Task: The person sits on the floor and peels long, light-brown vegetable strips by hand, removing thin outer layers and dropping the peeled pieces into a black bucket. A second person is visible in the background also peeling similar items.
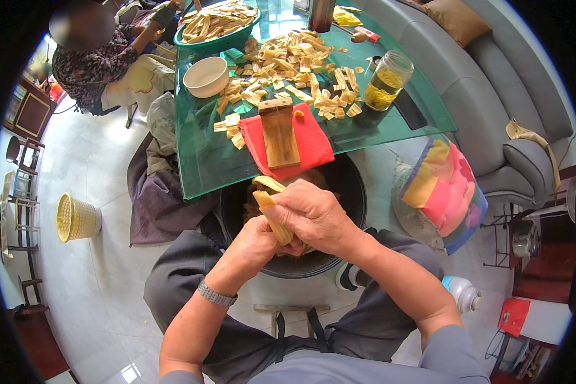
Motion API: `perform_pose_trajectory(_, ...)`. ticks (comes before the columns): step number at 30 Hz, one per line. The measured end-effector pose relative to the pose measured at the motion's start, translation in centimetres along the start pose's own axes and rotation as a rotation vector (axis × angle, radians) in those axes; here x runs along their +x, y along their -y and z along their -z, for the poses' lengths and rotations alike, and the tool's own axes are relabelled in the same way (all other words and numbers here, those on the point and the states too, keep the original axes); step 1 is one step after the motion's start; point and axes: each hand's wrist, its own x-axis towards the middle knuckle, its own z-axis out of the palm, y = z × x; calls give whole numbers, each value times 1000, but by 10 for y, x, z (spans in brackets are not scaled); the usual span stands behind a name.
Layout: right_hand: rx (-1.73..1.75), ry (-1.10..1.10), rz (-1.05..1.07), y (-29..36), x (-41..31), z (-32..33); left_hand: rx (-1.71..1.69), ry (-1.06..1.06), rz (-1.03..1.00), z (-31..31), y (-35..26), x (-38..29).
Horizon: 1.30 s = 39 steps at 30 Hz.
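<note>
In front of my lap, both hands grip a yellowish fibrous strip (279, 229), which looks like dried bark or root. My left hand (255, 240) closes around its lower part. My right hand (312, 216) pinches it higher up, and another pale piece (269, 183) sticks out beyond the fingers. Beneath the hands stands a black round tub (357, 192) with brown material inside, partly hidden by my hands. Just beyond, a wooden block (281, 139) rests on a folded red cloth (317, 139) at the edge of the glass table (204, 168).
Many cut yellowish pieces (288, 57) cover the table. Around them are a white bowl (206, 77), a green basket (216, 43) of long strips and a glass jar (389, 81). A seated person (101, 67) works at left. A colourful bag (444, 192) stands right, a yellow wastebasket (78, 218) left.
</note>
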Motion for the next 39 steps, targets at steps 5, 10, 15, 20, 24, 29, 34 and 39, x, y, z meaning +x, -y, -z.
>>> perform_pose_trajectory(5, -224, 46, -96, -4, -1, -3, 389, -49, -57, 0, -11, -3)
perform_pose_trajectory(10, -406, 121, -209, -18, -2, 0, 769, -173, -294, 11, -20, -7)
perform_pose_trajectory(15, 526, 340, -686, -33, -7, 9, 952, -249, -602, 10, -19, -6)
perform_pose_trajectory(20, 814, 456, -1069, -39, -9, 11, 866, -187, -492, 6, -27, -9)
perform_pose_trajectory(24, 710, 412, -1046, -18, 2, 14, 714, -208, -439, 13, -25, -10)
perform_pose_trajectory(29, 492, 297, -625, -6, 12, 20, 56, -97, -294, 6, -35, -12)
perform_pose_trajectory(34, 525, 293, -432, 0, 9, 24, -256, 67, -258, 12, -43, -19)
perform_pose_trajectory(39, 659, 272, -588, -1, 7, 20, 54, -227, -313, 18, -31, -10)
